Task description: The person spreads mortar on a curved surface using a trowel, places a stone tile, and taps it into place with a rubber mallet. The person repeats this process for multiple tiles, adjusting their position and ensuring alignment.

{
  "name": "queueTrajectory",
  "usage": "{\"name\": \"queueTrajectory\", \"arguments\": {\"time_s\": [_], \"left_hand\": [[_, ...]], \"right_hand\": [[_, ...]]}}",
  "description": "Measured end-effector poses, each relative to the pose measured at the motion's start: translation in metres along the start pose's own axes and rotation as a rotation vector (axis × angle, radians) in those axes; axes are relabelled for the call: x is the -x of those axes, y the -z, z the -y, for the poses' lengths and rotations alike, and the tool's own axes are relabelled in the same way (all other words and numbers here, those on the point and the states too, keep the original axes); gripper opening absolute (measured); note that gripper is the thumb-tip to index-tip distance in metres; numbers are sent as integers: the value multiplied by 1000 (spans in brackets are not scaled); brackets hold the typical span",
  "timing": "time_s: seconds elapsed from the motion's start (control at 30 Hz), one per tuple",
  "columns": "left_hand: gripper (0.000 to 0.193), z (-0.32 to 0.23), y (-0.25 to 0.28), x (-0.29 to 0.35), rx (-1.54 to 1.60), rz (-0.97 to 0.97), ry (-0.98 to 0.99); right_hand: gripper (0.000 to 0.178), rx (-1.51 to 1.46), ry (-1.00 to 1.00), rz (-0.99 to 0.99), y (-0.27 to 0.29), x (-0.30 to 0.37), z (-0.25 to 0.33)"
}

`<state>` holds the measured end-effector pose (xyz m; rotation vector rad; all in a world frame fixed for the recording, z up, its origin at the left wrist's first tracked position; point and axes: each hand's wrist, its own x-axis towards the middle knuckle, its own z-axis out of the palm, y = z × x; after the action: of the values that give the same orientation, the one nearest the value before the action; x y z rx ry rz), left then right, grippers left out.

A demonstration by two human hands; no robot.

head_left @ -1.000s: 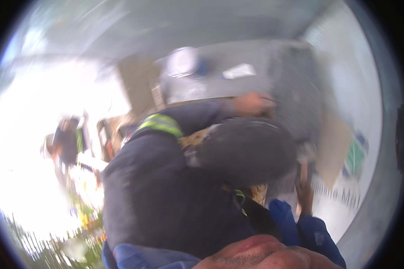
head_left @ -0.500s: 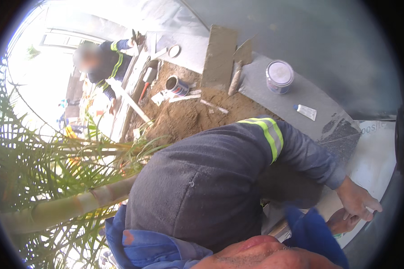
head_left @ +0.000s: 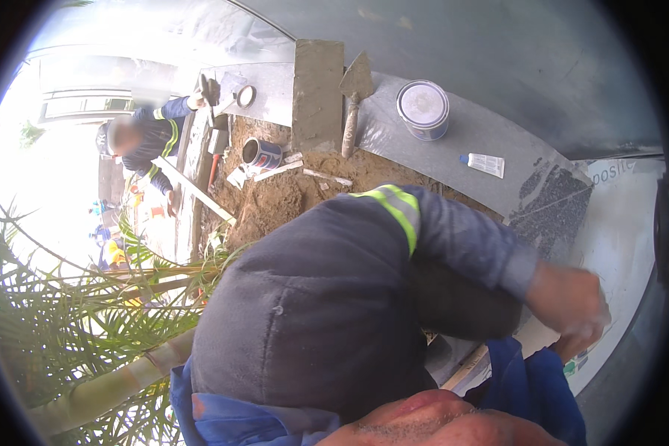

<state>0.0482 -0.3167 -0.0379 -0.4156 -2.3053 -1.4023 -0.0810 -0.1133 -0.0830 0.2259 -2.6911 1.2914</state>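
My left hand [head_left: 570, 301], at the end of a dark sleeve with a yellow-green band, is over a white printed panel [head_left: 623, 223] at the right. Its fingers are curled closed and blurred, and what they hold, if anything, is hidden. Just below it, my right hand [head_left: 570, 346] shows only in part, close against the left; its fingers are hidden. A blue cloth [head_left: 531, 379] covers much of that side. On the grey slab [head_left: 461, 189] beyond my arm stand a closed paint tin [head_left: 424, 111] and a white tube with a blue cap [head_left: 485, 164].
A pointed trowel [head_left: 354, 100] lies beside a mortar-coated board [head_left: 317, 100]. An open tin [head_left: 262, 154], wooden strips and a red-handled mallet [head_left: 216, 152] are on the dirt [head_left: 275, 201]. A co-worker [head_left: 152, 141] leans in at the far left. Palm fronds [head_left: 74, 297] and a trunk [head_left: 119, 379] fill the lower left.
My left hand has moved slightly up and left, and its stretched fingers have curled in. The whole view has shifted, with the tins and trowel now farther left and higher.
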Motion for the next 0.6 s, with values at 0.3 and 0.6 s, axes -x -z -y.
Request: {"name": "queueTrajectory", "arguments": {"time_s": [0.3, 0.6], "left_hand": [[25, 15, 319, 279, -1005, -607, 761], [65, 3, 434, 613, -1282, -515, 2039]], "right_hand": [[37, 305, 116, 387, -8, -12, -113], [45, 485, 166, 342, -28, -3, -139]]}}
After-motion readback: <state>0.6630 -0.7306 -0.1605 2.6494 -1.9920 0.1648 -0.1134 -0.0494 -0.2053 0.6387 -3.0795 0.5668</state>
